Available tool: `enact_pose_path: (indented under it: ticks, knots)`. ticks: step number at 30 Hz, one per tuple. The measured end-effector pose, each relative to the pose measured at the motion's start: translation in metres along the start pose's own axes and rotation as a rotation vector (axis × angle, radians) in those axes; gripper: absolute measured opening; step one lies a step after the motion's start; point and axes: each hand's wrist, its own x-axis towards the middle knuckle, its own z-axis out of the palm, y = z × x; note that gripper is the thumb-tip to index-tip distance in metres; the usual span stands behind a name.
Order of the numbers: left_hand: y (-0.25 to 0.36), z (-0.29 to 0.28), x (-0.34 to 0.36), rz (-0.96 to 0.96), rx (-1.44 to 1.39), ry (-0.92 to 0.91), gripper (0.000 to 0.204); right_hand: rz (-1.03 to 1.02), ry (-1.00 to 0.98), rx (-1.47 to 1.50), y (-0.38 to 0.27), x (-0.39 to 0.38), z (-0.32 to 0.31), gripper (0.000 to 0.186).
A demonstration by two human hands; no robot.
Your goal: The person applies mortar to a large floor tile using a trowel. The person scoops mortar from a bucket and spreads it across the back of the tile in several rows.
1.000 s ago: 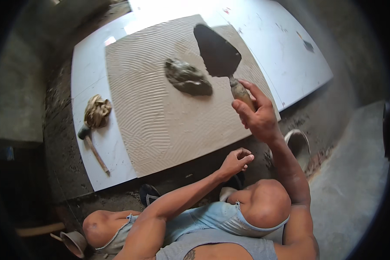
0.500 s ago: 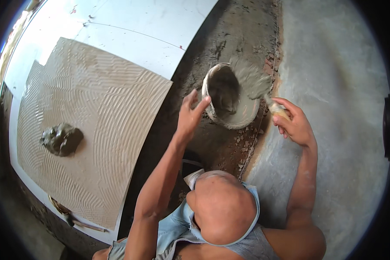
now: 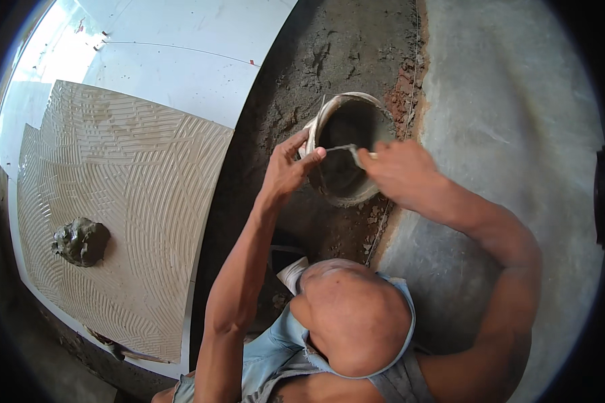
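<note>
While the half-curled left hand (image 3: 290, 169) is holding a crusted round bucket (image 3: 378, 121) by its rim, the tightly curled right hand (image 3: 398, 171) is gripping a thin, edge-on trowel (image 3: 355, 155) at its mouth; lumpy wet mortar (image 3: 82, 242) is lying on combed ridges (image 3: 148, 201).

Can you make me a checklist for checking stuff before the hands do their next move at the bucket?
1. Left hand at the bucket: ok, it is by the rim, on the left side.
2. Right hand gripping the trowel: ok, the fingers are curled round its handle.
3. Left thumb clear of the blade: cannot tell, they look very close.
4. Enough mix inside the bucket: cannot tell, it is too dark in there.
5. Grey lump spread flat: not ok, it sits in a heap on the ridged panel.
6. Mallet out of the way: ok, it is far from both hands.
</note>
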Motion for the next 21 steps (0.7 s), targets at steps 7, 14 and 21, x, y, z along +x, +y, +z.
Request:
enact_pose_path:
  ticks: [7, 14, 21]
  knots:
    - [-0.005, 0.011, -0.010, 0.050, 0.039, -0.033, 0.061, 0.408, -0.073, 0.119, 0.045, -0.028, 0.037, 0.029]
    - [-0.015, 0.013, -0.020, 0.066, 0.064, -0.026, 0.063, 0.511, 0.025, 0.770, -0.009, -0.032, 0.165, 0.048]
    - [-0.014, 0.009, -0.025, 0.103, 0.162, 0.014, 0.068, 0.662, -0.348, 1.418, -0.044, -0.020, 0.122, 0.038]
